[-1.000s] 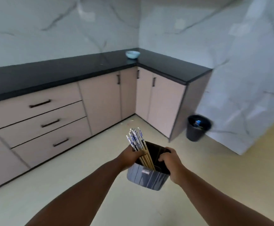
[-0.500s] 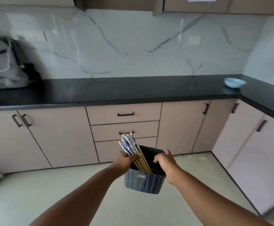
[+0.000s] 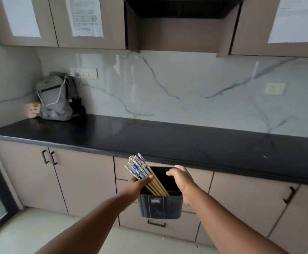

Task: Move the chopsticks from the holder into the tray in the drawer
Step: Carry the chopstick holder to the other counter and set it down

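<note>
The chopsticks [image 3: 144, 174] lean left in the dark holder [image 3: 160, 206], carried in the air between both hands. The left hand [image 3: 137, 185] curls round its left rim, thumb against the sticks; the right hand [image 3: 181, 180] grips the right rim. Behind runs a black counter [image 3: 167, 140] with a grey backpack [image 3: 55, 99]. The view has since swung closer; the blue bowl is gone.

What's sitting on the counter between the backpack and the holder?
Nothing: in the head view the black countertop runs bare from the grey backpack to above the holder.
</note>
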`<action>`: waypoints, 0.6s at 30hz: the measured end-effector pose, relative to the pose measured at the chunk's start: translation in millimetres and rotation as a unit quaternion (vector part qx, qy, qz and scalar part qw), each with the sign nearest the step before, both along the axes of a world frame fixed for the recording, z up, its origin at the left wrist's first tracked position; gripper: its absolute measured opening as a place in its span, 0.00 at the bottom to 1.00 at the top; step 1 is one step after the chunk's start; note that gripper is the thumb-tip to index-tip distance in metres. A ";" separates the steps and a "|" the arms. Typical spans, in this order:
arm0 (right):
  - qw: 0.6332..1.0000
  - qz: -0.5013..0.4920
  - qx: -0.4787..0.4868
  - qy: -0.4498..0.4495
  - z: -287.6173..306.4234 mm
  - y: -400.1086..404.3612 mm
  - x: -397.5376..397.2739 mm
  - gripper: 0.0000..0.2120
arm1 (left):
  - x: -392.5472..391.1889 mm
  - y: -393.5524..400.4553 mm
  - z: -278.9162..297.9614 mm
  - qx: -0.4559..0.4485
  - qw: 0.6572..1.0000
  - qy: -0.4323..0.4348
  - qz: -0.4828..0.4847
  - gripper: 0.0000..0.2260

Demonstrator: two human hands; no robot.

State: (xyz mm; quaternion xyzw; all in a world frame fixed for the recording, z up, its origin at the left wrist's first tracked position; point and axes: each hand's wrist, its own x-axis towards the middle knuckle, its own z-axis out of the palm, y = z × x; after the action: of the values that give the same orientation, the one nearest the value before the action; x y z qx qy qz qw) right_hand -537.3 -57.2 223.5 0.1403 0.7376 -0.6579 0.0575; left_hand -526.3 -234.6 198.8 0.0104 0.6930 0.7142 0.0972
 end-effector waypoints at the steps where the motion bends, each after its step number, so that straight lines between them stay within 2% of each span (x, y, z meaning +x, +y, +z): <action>1: 1.000 0.003 0.000 0.005 1.2 -3.2 -16.1 0.29 | -15.4 -3.2 0.5 0.007 1.000 -0.001 0.006 0.14; 8: 0.999 -0.019 -0.002 0.031 -2.0 -14.7 -132.2 0.32 | -136.0 -9.3 -6.9 0.025 1.000 0.011 0.015 0.14; 18: 0.993 -0.117 -0.026 0.018 -7.2 7.5 -266.2 0.28 | -309.8 17.3 -10.7 0.013 0.997 0.011 -0.069 0.15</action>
State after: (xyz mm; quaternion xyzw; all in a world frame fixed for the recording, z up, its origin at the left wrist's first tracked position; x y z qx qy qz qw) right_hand -803.5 -49.8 216.3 0.2127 0.6996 -0.6815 -0.0297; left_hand -836.1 -217.3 188.2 0.0673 0.6823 0.7147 0.1382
